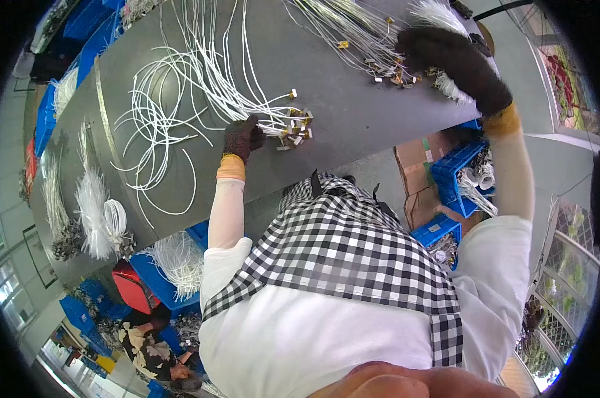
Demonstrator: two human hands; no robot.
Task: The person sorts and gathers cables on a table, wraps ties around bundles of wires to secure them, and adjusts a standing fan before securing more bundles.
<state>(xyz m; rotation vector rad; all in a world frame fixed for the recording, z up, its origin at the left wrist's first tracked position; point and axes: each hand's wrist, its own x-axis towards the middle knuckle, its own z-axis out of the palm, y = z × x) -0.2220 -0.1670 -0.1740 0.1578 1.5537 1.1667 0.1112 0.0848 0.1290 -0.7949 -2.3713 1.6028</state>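
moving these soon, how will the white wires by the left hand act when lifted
The white wires will likely flop, since their lengths curl in loose loops. They may tangle, as many strands cross, and look thin enough to be light.

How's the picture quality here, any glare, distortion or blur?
Head view: strong fisheye bending, with the table skewed and black filling the corners; bright glare in the outdoor scene at lower right and the windows at far left; dark gloves on the left hand and right hand lose finger detail; connectors too small to read clearly.
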